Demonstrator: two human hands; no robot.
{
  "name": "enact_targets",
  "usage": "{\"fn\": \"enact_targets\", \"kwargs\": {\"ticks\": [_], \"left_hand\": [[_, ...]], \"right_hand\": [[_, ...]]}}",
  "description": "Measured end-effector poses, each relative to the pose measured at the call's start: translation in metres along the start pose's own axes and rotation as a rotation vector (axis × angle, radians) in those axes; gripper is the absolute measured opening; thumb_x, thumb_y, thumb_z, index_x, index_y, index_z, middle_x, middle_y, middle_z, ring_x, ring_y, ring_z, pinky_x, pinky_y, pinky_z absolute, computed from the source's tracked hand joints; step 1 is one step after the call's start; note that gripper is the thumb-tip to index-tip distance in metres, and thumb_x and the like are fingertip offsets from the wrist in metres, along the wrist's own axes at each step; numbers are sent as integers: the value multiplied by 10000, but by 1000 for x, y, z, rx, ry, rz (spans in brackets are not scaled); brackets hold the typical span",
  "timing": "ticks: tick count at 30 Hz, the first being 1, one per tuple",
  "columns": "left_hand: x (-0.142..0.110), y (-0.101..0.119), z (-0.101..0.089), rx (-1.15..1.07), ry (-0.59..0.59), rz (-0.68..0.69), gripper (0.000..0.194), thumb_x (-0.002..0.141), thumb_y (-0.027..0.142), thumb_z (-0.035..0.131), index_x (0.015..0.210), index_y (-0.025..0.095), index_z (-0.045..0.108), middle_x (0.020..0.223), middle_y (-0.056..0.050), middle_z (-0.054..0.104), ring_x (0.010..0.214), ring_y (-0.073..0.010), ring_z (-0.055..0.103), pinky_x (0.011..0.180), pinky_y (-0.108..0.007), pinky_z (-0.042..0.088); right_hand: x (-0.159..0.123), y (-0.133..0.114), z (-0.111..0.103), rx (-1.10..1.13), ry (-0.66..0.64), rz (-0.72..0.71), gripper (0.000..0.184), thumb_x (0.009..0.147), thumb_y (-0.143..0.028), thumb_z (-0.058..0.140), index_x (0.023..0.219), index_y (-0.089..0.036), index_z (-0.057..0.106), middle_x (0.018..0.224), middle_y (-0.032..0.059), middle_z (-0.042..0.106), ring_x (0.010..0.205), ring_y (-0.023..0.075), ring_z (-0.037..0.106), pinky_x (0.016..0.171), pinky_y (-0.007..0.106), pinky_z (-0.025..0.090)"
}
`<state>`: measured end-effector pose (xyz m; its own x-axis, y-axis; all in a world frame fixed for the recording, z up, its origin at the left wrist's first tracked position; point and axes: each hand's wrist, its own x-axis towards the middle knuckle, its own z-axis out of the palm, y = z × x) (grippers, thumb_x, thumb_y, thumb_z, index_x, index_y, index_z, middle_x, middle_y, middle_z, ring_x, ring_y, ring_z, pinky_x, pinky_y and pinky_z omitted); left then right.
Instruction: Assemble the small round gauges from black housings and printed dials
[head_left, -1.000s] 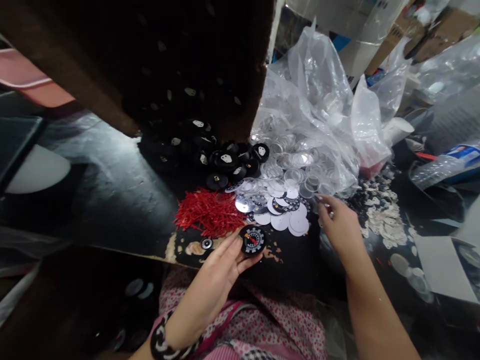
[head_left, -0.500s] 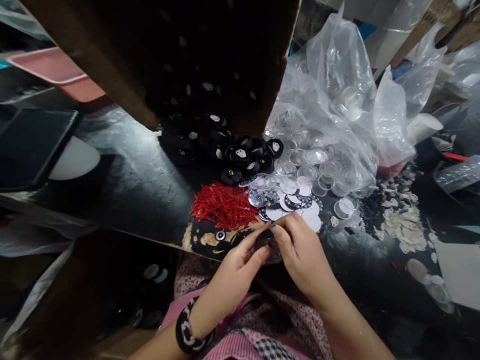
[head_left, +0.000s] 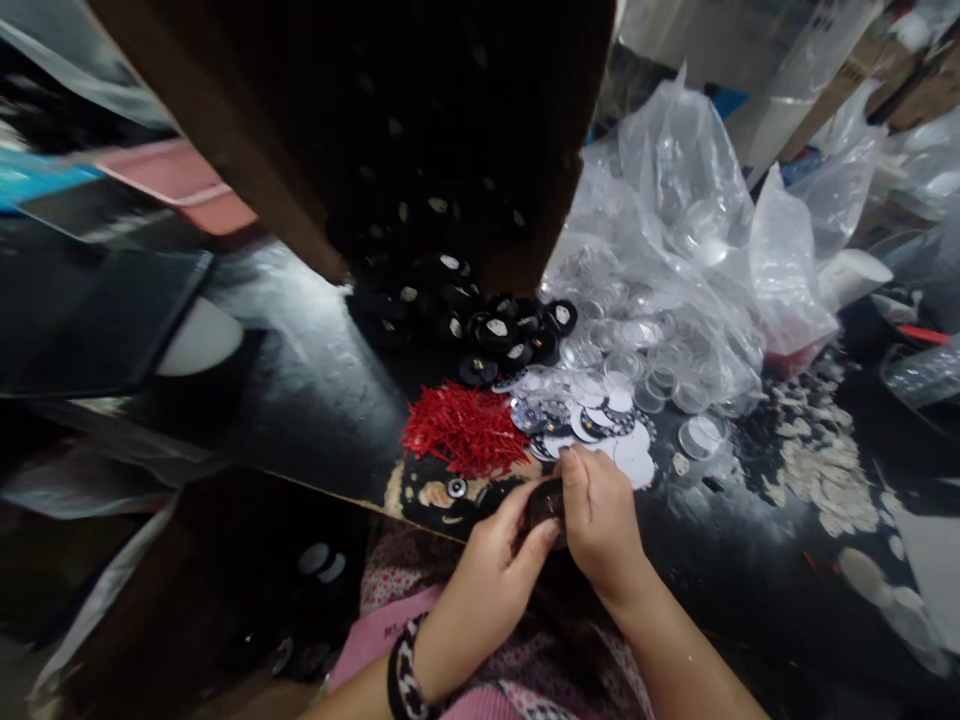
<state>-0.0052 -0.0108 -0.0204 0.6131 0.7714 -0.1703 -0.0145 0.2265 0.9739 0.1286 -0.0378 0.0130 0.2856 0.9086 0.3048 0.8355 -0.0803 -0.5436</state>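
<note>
Both hands meet at the near edge of the black table (head_left: pixel 315 380), closed around a small round black compass (head_left: pixel 545 502). My left hand (head_left: pixel 501 560) cups it from below and my right hand (head_left: pixel 600 515) presses on it from the right; the dial is mostly hidden by fingers. Just beyond lie a heap of thin red needles (head_left: pixel 465 432), printed white and black dial discs (head_left: pixel 600 430) and a pile of black round cases (head_left: pixel 495 325) spilling from a tipped cardboard box (head_left: pixel 420 130).
A clear plastic bag (head_left: pixel 675 260) holds clear round lids, some spilled on the table. White paper scraps (head_left: pixel 825 470) lie to the right. A pink tray (head_left: pixel 180 185) sits far left. More discs lie in a dark box (head_left: pixel 300 580) beside my lap.
My right hand came back from the clear lids to the compass in my left hand, and both hands now press on it. The camera view drifted left.
</note>
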Motion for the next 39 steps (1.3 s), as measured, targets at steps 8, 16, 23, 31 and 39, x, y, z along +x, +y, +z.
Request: {"fn": "enact_targets", "kwargs": {"ticks": [8,16,23,31,39], "left_hand": [[-24,12,-30,187,7,12,410,912,275,531,1318,239,569,1353,-63,623,1297,-248,524,1098,-368,404],[-99,-95,-169,517,450,-187,358,841,432,563,1127,258,688,1097,-63,756,1110,-306,663,987,-446,509],[-74,-47,-188,798,551,120,289,878,376,539,1085,258,702,1112,-72,741,1058,-279,683,942,-432,538],[117,55,-175,909,656,404,497,822,391,649,1250,157,557,1184,-159,621,1074,-298,620,1008,-488,451],[153,58,-176,871,714,464,474,781,363,693,1190,165,558,1136,-154,597,1110,-334,583,993,-543,448]], "right_hand": [[-1,-16,24,188,-34,-110,424,1028,-303,308,639,-221,456,568,-19,525,541,153,467,600,276,337],[-6,-8,18,360,-203,-41,304,1002,-400,413,872,-248,642,799,-9,689,718,173,622,656,265,435],[-12,1,27,397,-94,-114,281,991,-351,448,814,-235,633,716,-16,655,631,150,603,608,248,443],[-12,5,26,371,-16,-161,265,982,-310,459,788,-233,622,710,-12,661,634,151,609,601,246,447],[-12,3,25,417,-61,-139,260,968,-300,470,761,-225,608,680,-12,634,617,155,570,643,273,423]]}}
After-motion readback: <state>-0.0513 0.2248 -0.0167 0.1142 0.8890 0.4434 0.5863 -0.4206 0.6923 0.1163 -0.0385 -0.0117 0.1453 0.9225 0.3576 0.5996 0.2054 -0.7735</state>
